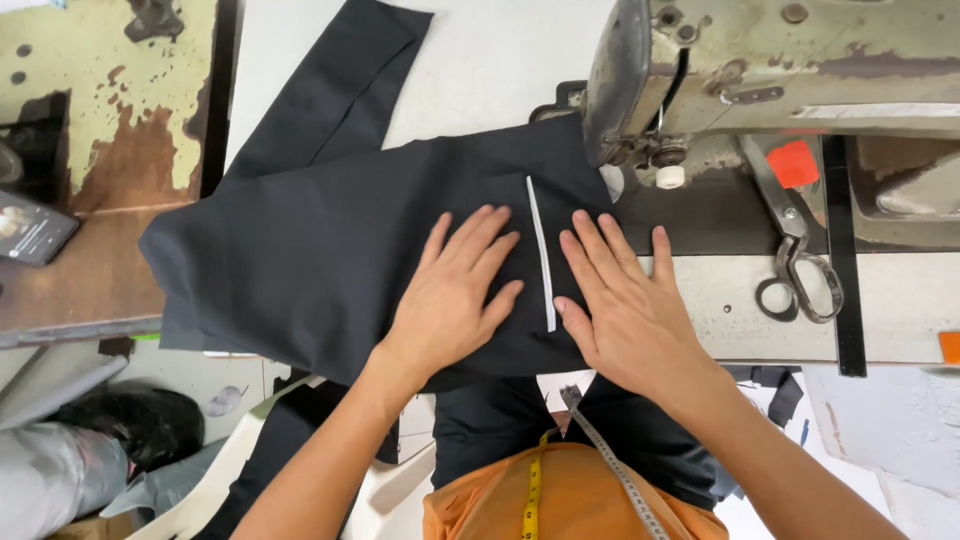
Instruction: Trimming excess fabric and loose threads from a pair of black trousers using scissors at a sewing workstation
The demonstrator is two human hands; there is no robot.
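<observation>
- The dark navy woven fabric piece [320,250] lies spread flat across the white sewing table [480,60], its right edge reaching under the head of the old grey-green metal sewing machine [760,60].
- A narrow white strip [541,255] runs down the fabric just below the machine's needle area, from near the presser foot toward the table's front edge.
- The left hand [455,300] lies open and flat on the fabric just left of the white strip, fingers spread and pointing toward the machine, gripping nothing.
- The right hand [625,305] lies open and flat just right of the strip, palm down, fingers stretched toward the machine, thumb tip beside the strip's lower end; it holds nothing.
- Steel scissors with dark looped handles [795,250] rest on the machine's bed, to the right of the right hand and well apart from it.
- A small orange-red block [793,163] sits on the machine bed just above the scissors.
- A yellow and grey measuring tape [575,450] hangs over the person's orange garment [570,500], below the table's front edge and well away from the machine.
- A dark phone [30,228] lies on a worn brown side surface [90,280], far to the left of the machine.
</observation>
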